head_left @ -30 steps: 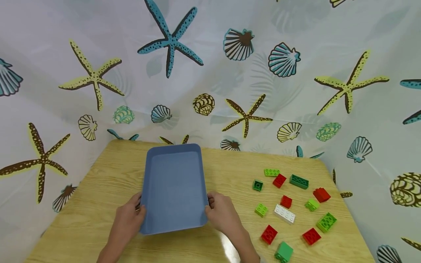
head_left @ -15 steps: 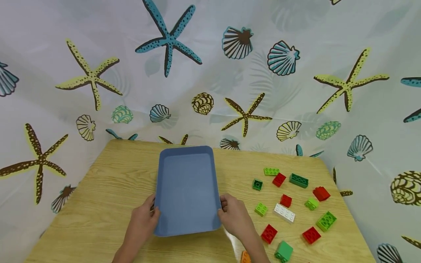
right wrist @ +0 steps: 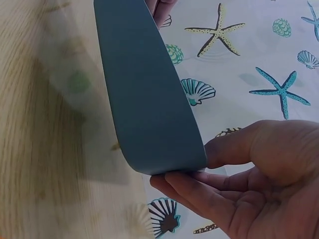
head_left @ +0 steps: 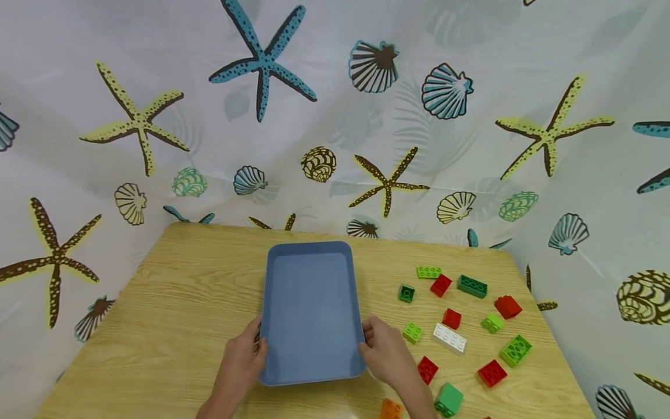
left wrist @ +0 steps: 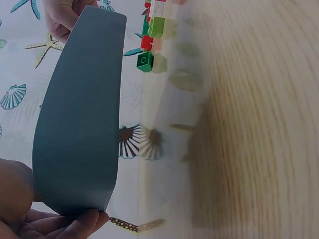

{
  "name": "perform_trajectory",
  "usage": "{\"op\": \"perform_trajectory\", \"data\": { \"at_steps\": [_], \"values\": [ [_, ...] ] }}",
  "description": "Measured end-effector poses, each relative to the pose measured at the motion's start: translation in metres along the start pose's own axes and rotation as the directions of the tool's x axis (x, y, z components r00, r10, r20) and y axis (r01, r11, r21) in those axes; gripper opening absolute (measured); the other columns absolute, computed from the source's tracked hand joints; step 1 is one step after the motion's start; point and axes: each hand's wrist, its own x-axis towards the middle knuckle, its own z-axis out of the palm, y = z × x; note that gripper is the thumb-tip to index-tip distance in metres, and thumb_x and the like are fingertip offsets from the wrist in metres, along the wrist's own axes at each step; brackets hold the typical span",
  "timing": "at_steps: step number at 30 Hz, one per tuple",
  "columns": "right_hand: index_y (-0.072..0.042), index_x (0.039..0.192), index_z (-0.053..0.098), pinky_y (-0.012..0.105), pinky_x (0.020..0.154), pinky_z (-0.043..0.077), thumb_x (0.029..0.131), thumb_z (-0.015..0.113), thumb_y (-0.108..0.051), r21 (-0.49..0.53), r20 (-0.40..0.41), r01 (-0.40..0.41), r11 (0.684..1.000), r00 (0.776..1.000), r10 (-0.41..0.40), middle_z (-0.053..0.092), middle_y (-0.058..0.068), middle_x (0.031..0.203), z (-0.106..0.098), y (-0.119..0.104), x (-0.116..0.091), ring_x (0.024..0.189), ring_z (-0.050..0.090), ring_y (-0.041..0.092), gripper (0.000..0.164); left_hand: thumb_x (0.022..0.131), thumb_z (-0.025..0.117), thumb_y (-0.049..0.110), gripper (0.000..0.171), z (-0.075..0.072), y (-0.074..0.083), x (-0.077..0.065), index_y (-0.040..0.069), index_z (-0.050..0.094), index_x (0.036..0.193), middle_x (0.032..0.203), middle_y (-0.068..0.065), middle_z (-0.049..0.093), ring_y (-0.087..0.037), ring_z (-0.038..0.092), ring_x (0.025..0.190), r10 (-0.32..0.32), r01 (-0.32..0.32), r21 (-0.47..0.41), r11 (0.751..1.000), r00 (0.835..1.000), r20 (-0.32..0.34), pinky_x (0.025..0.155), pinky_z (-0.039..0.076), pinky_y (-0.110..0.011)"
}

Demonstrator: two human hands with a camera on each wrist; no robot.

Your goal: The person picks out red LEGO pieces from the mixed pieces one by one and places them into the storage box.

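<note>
The left side of a blue rectangular tray [head_left: 314, 314] was pinched between the thumb and curled fingers of the left hand [head_left: 241, 358]; its right side was gripped likewise by the right hand [head_left: 387, 352]. The tray was held clear above the wood-grain table [head_left: 199, 279]. A lime-green four-stud brick [head_left: 412, 332] and a red brick [head_left: 427, 370] were seen near the right hand. Farther right, a white eight-stud brick [head_left: 449, 338] was noted among scattered others. The table was backed by a starfish-and-shell-patterned curtain [head_left: 220, 134].

Two hands [head_left: 386, 351] hold one tray [head_left: 312, 317] above one table [head_left: 193, 285]; right of the grip lie at least fourteen bricks [head_left: 449, 338].
</note>
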Motion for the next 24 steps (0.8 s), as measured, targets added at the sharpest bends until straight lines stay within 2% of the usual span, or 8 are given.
{"op": "perform_trajectory", "data": {
  "at_steps": [4, 10, 24],
  "values": [
    [0.002, 0.103, 0.056, 0.036, 0.066, 0.052, 0.082, 0.057, -0.002, -0.003, 0.012, -0.033, 0.999, 0.999, 0.033, 0.061, 0.012, 0.093, -0.002, 0.008, -0.003, 0.079, 0.055, 0.016, 0.022, 0.082, 0.054, -0.006, 0.043, 0.007, 0.001, 0.0, -0.013, 0.044, 0.123, 0.108, -0.031, 0.059, -0.031, 0.059, 0.091, 0.015, -0.015, -0.008, 1.0, 1.0, 0.01, 0.069, 0.054, -0.032],
    [0.001, 0.103, 0.056, 0.036, 0.066, 0.051, 0.081, 0.059, -0.002, -0.018, 0.004, -0.078, 0.997, 0.997, 0.078, 0.06, 0.011, 0.092, -0.004, 0.016, -0.008, 0.079, 0.055, 0.017, 0.022, 0.082, 0.054, -0.006, 0.044, 0.02, 0.002, -0.001, -0.01, 0.045, 0.125, 0.11, -0.029, 0.059, -0.03, 0.059, 0.091, 0.005, -0.004, -0.027, 1.0, 1.0, 0.028, 0.068, 0.054, -0.032],
    [0.004, 0.098, 0.055, 0.036, 0.065, 0.051, 0.077, 0.059, 0.001, -0.016, -0.032, -0.078, 0.997, 0.996, 0.077, 0.059, 0.011, 0.087, -0.004, 0.039, -0.011, 0.076, 0.055, 0.017, 0.022, 0.083, 0.054, -0.005, 0.044, 0.043, 0.002, -0.003, -0.008, 0.046, 0.125, 0.108, -0.026, 0.061, -0.027, 0.06, 0.088, -0.007, 0.009, -0.044, 0.999, 0.999, 0.052, 0.067, 0.054, -0.031]
  ]
}}
